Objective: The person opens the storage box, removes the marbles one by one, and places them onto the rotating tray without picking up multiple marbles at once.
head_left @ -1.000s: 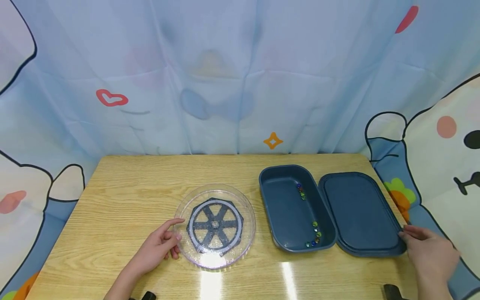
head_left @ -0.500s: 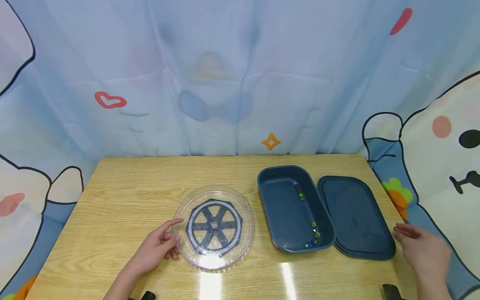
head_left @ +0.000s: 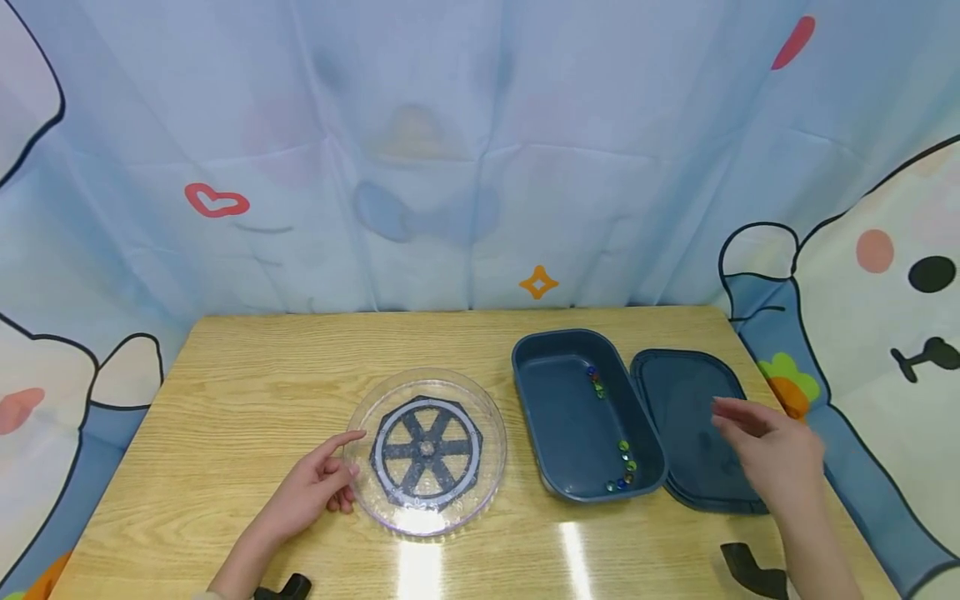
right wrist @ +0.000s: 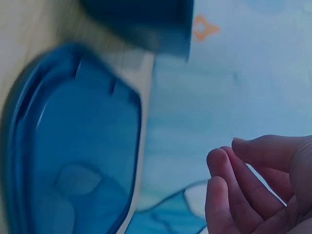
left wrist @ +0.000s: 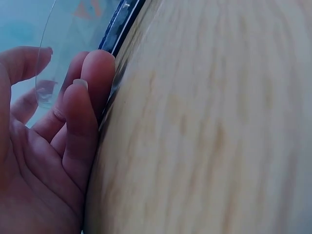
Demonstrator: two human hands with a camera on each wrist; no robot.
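A clear round turntable (head_left: pixel 486 477) with a dark spoked base stands left of centre on the table. My left hand (head_left: pixel 311 483) rests at its left rim, index finger reaching over the edge and the other fingers loosely bent. In the left wrist view the clear rim (left wrist: pixel 41 73) passes among the fingers of that hand. A dark blue lid (head_left: pixel 678 400) lies at the right, underside unclear in the head view. Over its right part hovers my right hand (head_left: pixel 772 454), fingers loosely bent with nothing between them. In the right wrist view the lid (right wrist: pixel 92 131) sits apart from the fingertips.
A dark blue rectangular container (head_left: pixel 562 433) stands between turntable and lid, touching or overlapping the lid's left edge. Several coloured glass marbles (head_left: pixel 624 467) lie inside along its right side. A printed curtain (head_left: pixel 420 167) hangs behind the wooden table (head_left: pixel 270 358). Black wrist mounts (head_left: pixel 750 571) show near both wrists.
The lid slid slightly left beside the container, then my right hand left its edge and moved left and up over it. My left hand stays at the turntable's rim.
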